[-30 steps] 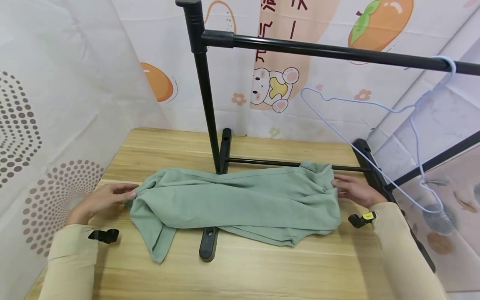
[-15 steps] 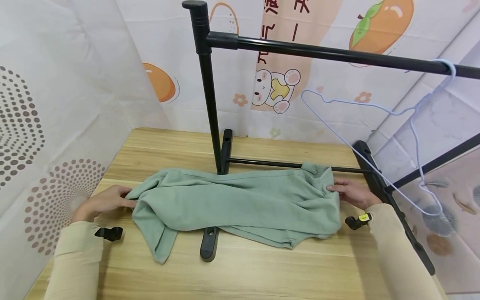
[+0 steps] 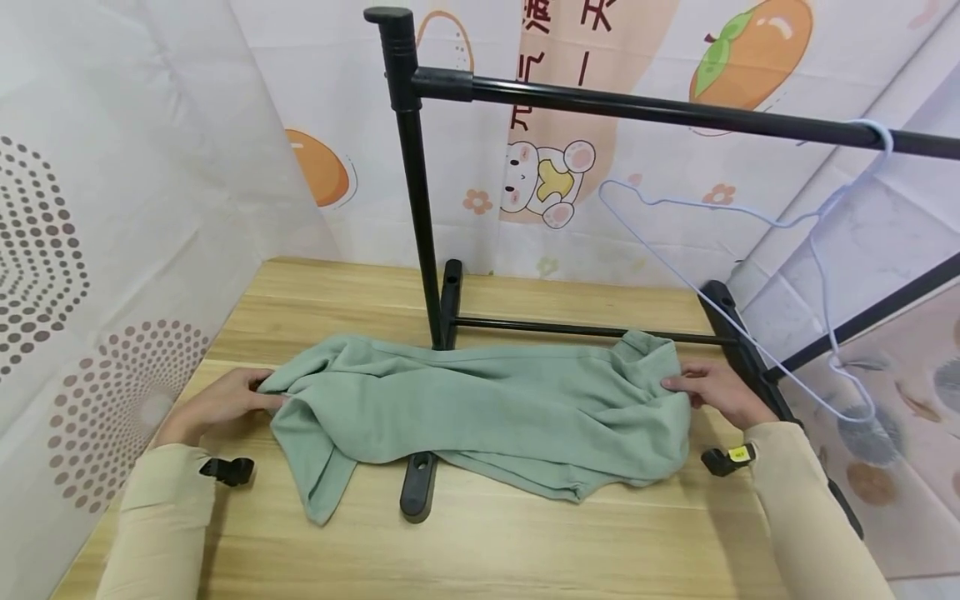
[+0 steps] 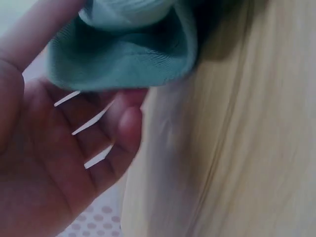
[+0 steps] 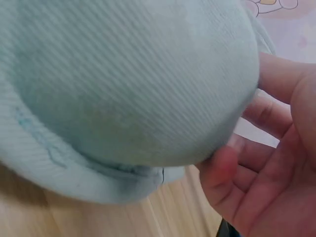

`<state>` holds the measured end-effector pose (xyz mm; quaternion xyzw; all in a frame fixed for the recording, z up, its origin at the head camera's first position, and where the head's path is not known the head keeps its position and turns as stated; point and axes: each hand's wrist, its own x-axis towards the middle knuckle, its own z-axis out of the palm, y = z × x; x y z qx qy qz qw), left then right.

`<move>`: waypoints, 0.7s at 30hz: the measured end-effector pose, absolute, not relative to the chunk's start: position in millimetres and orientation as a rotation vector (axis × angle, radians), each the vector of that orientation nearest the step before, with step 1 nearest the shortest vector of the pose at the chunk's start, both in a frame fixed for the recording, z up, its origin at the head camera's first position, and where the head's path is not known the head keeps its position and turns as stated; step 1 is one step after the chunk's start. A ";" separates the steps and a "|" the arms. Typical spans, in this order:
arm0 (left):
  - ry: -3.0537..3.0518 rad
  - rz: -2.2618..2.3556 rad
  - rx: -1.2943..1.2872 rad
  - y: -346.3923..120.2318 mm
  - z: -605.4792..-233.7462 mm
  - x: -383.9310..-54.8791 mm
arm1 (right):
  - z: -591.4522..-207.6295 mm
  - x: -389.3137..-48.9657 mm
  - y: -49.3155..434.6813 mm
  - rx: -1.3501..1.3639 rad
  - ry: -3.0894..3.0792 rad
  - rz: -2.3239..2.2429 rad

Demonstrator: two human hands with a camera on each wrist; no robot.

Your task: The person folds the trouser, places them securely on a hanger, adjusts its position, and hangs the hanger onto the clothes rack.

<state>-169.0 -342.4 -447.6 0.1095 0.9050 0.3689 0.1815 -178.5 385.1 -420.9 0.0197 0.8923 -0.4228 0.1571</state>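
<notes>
Wooden surface [image 3: 570, 550] bears green cloth [image 3: 480, 408] — and black rack [image 3: 422, 221].

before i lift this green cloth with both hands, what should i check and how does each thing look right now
1. Left fingers holding the green cloth: ok, they pinch its left end.
2. Right fingers holding it: ok, they pinch its right end.
3. Cloth smooth: not ok, it is creased, and a corner sticks out at the near left.
4. Cloth off the rack's foot: not ok, it lies across it.
5. Cloth free of the lower bar: cannot tell, they overlap in the head view.
6. Hanger clear: ok, hooked on the top rail, apart from the cloth.
</notes>
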 end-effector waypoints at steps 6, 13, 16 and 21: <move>2.559 1.031 0.308 -328.2 -449.0 -171.4 | -415.8 -171.9 383.2 0.046 2.726 -1.023; 2.646 0.940 0.292 -324.0 -441.2 -172.6 | -402.5 -161.2 385.6 0.104 2.850 -0.908; 2.701 0.901 0.261 -333.7 -434.4 -168.7 | -400.3 -153.2 388.7 0.128 2.929 -0.831; 2.752 0.844 0.200 -351.7 -417.5 -168.0 | -399.5 -143.3 397.0 0.069 3.108 -0.627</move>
